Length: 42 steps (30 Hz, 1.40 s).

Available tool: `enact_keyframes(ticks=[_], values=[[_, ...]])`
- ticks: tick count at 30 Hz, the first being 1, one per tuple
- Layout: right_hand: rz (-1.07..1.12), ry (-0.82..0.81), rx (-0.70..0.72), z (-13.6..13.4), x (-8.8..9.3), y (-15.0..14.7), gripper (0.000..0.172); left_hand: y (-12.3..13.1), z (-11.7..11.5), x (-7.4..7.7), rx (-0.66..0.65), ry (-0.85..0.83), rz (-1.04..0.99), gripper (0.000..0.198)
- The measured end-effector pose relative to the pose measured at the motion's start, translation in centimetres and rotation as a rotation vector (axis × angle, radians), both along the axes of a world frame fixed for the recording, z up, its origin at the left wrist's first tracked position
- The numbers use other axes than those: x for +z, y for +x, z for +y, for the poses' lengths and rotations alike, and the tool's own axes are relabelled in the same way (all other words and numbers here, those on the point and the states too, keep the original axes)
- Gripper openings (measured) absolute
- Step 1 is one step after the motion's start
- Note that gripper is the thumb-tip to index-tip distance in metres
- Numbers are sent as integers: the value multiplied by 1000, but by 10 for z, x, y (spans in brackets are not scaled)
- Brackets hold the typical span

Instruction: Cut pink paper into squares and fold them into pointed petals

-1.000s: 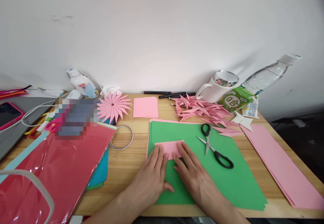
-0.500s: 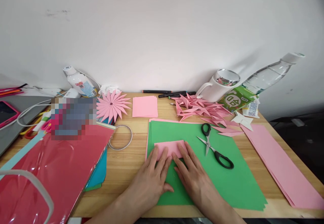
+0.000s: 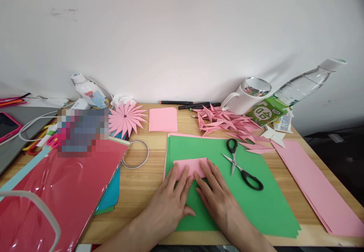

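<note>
Wooden table (image 3: 139, 183) with pink squares (image 3: 163, 119)

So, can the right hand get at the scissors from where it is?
Probably yes: the scissors lie uncovered on the green paper, right of the right hand, nothing between them, though it rests on the pink paper.

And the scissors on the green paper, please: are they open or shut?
Open: the scissors lie on the green paper with their two blades spread apart, and their handles apart too.
</note>
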State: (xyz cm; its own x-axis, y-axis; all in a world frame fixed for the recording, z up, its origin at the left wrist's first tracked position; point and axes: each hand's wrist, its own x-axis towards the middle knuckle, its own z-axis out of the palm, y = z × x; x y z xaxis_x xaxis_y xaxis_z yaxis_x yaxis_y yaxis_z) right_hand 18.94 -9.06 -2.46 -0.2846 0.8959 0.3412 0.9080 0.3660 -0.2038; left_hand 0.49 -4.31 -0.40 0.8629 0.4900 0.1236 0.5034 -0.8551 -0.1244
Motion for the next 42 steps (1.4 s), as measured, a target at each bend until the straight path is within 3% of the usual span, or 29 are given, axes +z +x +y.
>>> enact_keyframes(ticks=[8, 12, 19, 27, 35, 42], values=[[-105, 31, 85, 1, 13, 1, 32, 2, 7, 2, -17, 16, -17, 73], [-114, 39, 139, 2, 11, 3, 39, 3, 10, 5, -37, 65, -52, 71], [-134, -1, 173, 6, 10, 13, 34, 3, 10, 8, -38, 81, -17, 66], [-12, 8, 177, 8, 14, 14, 23, 6, 11, 9, -38, 91, -4, 64], [-24, 48, 184, 10, 15, 13, 27, 6, 10, 12, -42, 36, 53, 64], [56, 71, 162, 23, 26, 19, 13, 6, 9, 9, -35, 57, 28, 63]])
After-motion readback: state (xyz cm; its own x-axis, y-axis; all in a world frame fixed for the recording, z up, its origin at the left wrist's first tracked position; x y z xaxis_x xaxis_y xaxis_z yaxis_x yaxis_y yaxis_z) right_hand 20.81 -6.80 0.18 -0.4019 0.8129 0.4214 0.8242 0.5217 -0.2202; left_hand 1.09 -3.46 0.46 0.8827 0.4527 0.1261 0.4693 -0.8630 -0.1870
